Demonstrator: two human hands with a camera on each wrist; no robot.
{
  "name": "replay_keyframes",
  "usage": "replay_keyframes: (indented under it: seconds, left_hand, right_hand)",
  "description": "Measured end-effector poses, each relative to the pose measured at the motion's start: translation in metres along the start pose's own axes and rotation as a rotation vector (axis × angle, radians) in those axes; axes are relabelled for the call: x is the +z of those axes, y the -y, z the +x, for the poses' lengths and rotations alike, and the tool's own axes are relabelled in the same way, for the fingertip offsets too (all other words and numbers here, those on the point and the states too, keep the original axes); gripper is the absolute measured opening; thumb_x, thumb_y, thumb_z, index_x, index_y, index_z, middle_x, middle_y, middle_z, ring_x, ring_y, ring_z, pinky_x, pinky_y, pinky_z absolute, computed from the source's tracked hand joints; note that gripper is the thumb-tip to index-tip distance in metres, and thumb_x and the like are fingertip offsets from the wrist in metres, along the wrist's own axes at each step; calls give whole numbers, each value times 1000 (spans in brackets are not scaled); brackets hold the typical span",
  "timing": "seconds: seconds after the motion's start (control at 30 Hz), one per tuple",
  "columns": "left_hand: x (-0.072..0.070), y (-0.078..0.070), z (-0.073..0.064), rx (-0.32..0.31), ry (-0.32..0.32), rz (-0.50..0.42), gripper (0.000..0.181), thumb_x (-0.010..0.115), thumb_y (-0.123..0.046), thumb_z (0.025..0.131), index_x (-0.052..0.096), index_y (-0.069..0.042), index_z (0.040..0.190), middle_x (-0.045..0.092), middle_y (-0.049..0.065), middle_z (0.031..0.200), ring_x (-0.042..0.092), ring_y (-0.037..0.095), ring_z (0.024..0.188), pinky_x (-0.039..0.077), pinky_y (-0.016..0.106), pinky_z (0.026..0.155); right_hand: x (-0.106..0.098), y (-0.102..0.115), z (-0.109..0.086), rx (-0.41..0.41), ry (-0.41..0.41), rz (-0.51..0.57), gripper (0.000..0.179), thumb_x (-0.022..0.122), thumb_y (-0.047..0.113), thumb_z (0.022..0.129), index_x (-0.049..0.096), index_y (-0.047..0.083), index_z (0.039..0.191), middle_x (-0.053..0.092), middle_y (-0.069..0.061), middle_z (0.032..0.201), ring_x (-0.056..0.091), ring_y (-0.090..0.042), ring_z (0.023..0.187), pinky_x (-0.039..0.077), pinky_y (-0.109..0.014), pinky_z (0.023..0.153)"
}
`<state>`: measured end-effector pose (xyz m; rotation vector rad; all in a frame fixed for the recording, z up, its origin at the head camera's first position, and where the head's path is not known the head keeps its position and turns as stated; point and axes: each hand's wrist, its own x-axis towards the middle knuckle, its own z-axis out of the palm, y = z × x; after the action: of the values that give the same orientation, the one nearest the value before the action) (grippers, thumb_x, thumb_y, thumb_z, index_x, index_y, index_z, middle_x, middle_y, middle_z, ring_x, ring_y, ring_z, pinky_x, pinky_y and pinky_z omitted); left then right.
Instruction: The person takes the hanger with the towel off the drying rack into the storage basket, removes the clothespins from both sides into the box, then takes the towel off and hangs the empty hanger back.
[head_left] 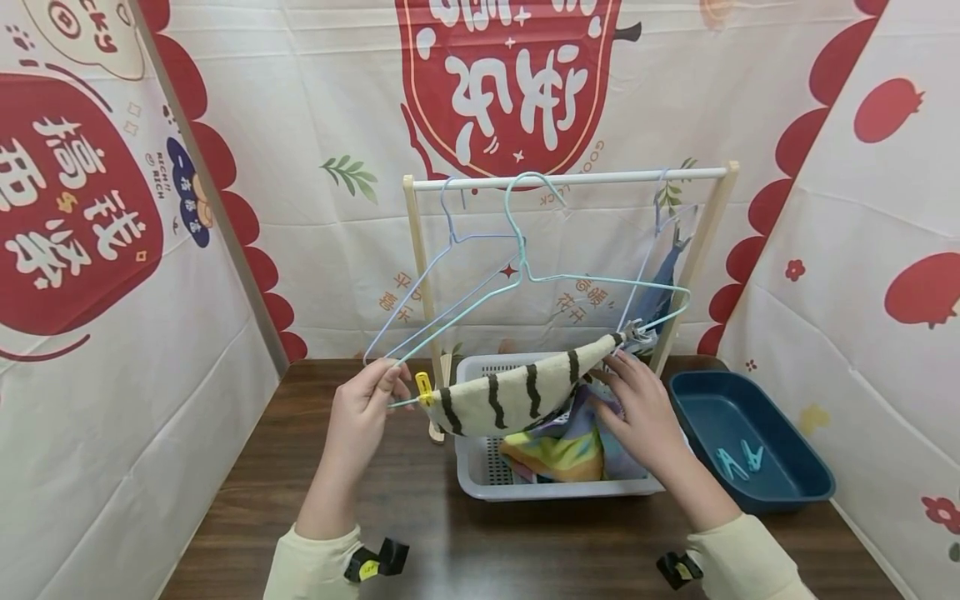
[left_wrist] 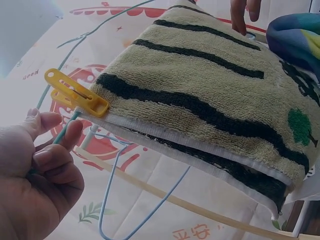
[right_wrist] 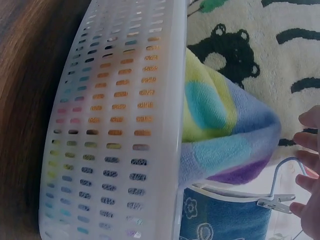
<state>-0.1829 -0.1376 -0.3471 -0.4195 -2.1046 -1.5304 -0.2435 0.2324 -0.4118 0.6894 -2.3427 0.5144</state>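
A cream towel with black stripes lies folded over the lower bar of a pale teal hanger. A yellow clothespin clips the towel's left end. My left hand pinches the hanger's left corner between thumb and fingers, just beside that clothespin. At the towel's right end is my right hand, its fingers spread and loosely bent close to the cloth. The hanger's hook overlaps the rack's white rod in the head view. A black bear print shows on the towel.
Behind the towel stands a light grey basket holding a multicoloured towel. A wooden-legged rack carries a bluish hanger and a blue cloth. On the right, a dark blue tub contains teal clothespins.
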Motion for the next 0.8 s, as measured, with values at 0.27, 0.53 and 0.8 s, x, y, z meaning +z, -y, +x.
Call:
replay_keyframes:
  seconds: [0.27,0.53,0.8]
  left_hand:
    - [0,1,-3,-15,19,-16,18,54,-15,100,63,-2,90,61,5,67,64,17,61,52,27,57]
    - [2,4,-5,-28,37,-7,18,54,-13,101,64,-2,90,61,4,66,64,16,61,51,27,56]
    - [3,7,-6,-34,52,9,19,53,-15,101,65,-6,90,61,2,66,65,28,63,50,27,55]
  right_hand:
    - [-8,-2,-5,81,25,39,35,72,10,84,65,2,117,52,-19,134,37,-43,131,27,-67,100]
    - [-12,-6,-9,109,20,87,38,72,8,84,62,7,121,57,-13,127,46,-34,121,33,-63,97]
    - [-23,-2,-15,59,-14,54,32,71,6,84,65,5,115,57,-14,127,45,-36,123,35,-60,100]
